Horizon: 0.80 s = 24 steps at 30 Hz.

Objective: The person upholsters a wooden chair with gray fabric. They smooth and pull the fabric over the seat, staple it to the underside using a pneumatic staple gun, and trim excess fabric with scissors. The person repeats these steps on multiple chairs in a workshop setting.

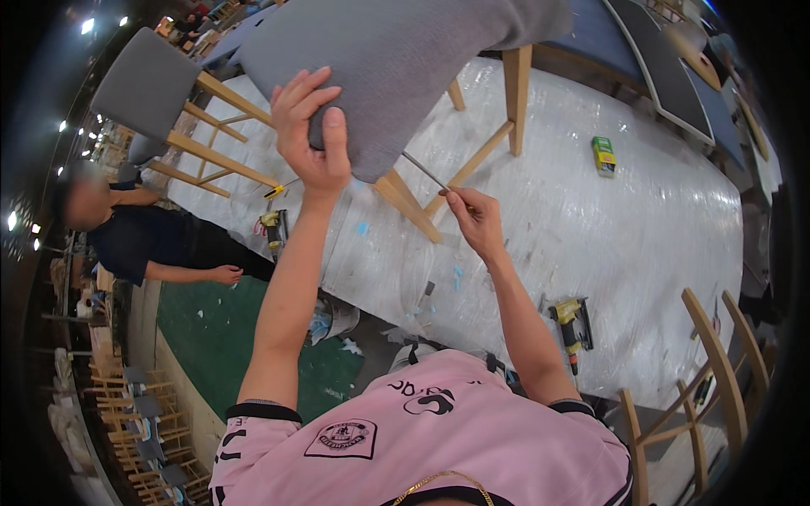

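A wooden chair with grey fabric upholstery (405,67) stands tilted in front of me, its pale legs (516,97) over the wrapped tabletop. My left hand (312,139) presses on the grey fabric near the corner, fingers spread and holding nothing. In my right hand (475,221), pinched between thumb and fingers, is a thin metal rod (424,171). The rod runs up to the lower edge of the upholstery beside a leg; its far tip is hidden there, and I cannot tell what kind of tool it is.
Plastic film covers the worktable (624,244). On it lie a green-yellow box (603,156), a nail gun (572,325) at right and another (272,229) at left. A second grey chair (152,84) stands far left, near a person in dark clothes (152,232). Wooden frames (717,363) stand lower right.
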Each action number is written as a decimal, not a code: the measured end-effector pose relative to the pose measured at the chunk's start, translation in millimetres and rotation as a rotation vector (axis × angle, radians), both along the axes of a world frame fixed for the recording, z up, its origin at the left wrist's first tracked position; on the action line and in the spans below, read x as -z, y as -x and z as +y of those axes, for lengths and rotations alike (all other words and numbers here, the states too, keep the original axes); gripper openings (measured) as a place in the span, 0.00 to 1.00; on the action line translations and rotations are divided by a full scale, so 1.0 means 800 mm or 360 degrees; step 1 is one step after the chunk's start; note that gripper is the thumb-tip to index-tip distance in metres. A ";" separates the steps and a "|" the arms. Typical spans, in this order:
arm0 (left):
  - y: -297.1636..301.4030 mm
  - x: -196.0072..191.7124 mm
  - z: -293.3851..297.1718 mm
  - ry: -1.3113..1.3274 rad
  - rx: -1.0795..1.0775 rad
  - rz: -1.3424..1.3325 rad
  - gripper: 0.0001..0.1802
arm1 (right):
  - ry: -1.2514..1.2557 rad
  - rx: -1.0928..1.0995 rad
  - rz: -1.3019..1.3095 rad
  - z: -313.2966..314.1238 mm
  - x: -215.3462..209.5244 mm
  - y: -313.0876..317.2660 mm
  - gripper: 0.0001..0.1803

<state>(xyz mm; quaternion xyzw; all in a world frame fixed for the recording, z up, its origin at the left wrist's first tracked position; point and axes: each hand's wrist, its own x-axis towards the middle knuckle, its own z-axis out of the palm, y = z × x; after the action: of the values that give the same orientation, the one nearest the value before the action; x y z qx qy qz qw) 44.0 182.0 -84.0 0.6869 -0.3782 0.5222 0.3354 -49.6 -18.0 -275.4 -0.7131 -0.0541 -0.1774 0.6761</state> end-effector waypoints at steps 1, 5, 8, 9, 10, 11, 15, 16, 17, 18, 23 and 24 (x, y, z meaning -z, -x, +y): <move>-0.003 0.001 0.011 -0.0053 -0.0018 0.0025 0.12 | 0.0019 -0.0008 -0.0022 0.003 -0.001 -0.002 0.14; 0.001 0.005 0.006 0.0004 -0.0045 0.0080 0.22 | 0.0092 -0.0010 -0.0121 0.001 -0.003 -0.019 0.15; 0.000 0.004 0.006 -0.0030 -0.0064 0.0050 0.22 | 0.0053 -0.0100 -0.0271 0.002 -0.019 -0.038 0.16; -0.001 0.004 0.008 -0.0048 -0.0080 0.0056 0.23 | 0.0081 -0.0154 -0.0269 -0.001 -0.026 -0.044 0.16; 0.001 0.005 0.010 -0.0044 -0.0083 0.0060 0.23 | 0.0109 -0.0209 -0.0268 -0.003 -0.030 -0.052 0.16; 0.002 0.005 0.009 -0.0052 -0.0081 0.0065 0.24 | 0.0132 -0.0215 -0.0341 -0.005 -0.029 -0.061 0.16; 0.001 0.004 0.006 -0.0058 -0.0090 0.0051 0.25 | 0.0149 -0.0206 -0.0604 -0.010 -0.016 -0.093 0.13; 0.002 0.002 0.007 -0.0057 -0.0089 0.0052 0.25 | 0.0178 -0.0208 -0.0611 -0.010 -0.013 -0.097 0.13; 0.000 0.004 0.007 -0.0071 -0.0101 0.0041 0.25 | 0.0223 -0.0197 -0.0611 -0.016 -0.014 -0.099 0.13; -0.001 0.006 0.007 -0.0085 -0.0110 0.0030 0.25 | 0.0269 -0.0181 -0.0612 -0.021 -0.015 -0.101 0.13; -0.004 0.009 0.015 -0.0080 -0.0081 0.0018 0.26 | 0.0245 -0.0235 -0.0686 -0.001 -0.048 -0.111 0.10; -0.003 0.009 0.013 -0.0077 -0.0074 0.0017 0.26 | 0.0252 -0.0237 -0.0739 0.004 -0.063 -0.116 0.10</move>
<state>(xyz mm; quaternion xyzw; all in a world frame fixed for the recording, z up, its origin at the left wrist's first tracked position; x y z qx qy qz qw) 46.3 192.0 -91.6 0.7061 -0.3728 0.5169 0.3085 43.5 -14.7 -225.3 -0.6980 -0.2741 -0.2814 0.5987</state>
